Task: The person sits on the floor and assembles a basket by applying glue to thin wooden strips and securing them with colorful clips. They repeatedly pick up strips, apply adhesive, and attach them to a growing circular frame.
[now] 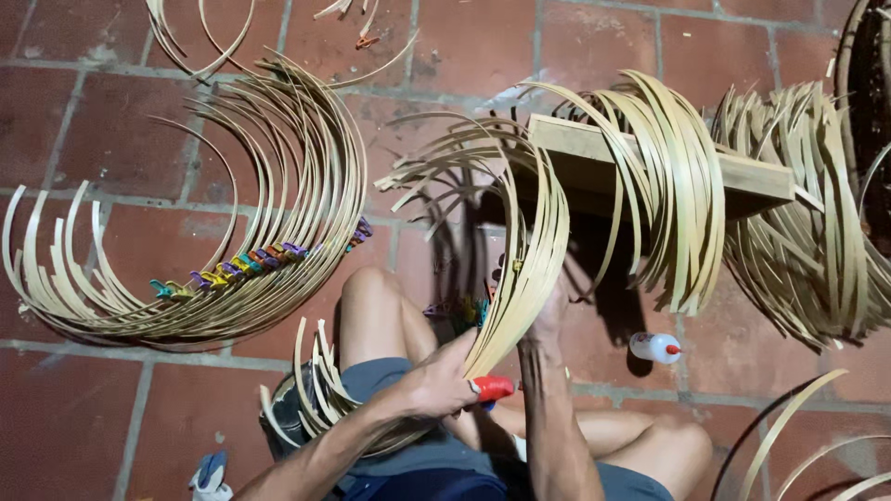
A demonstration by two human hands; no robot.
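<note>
While the left hand (pixel 436 382) pinches a red clip (pixel 494 388) onto the near end of a curved bamboo strip bundle (pixel 529 241), whose length arcs far-left from it, the right hand (pixel 549 311), nearer the middle, grips its inner edge.

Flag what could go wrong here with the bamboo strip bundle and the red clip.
1. The left hand pinches a red clip at the base of a fanned bundle of curved bamboo strips; a slip might let them spring apart.
2. The right hand is partly hidden behind the bundle, so strip edges may nick fingers.
3. The small glue bottle lies near the knee and could get knocked.
</note>
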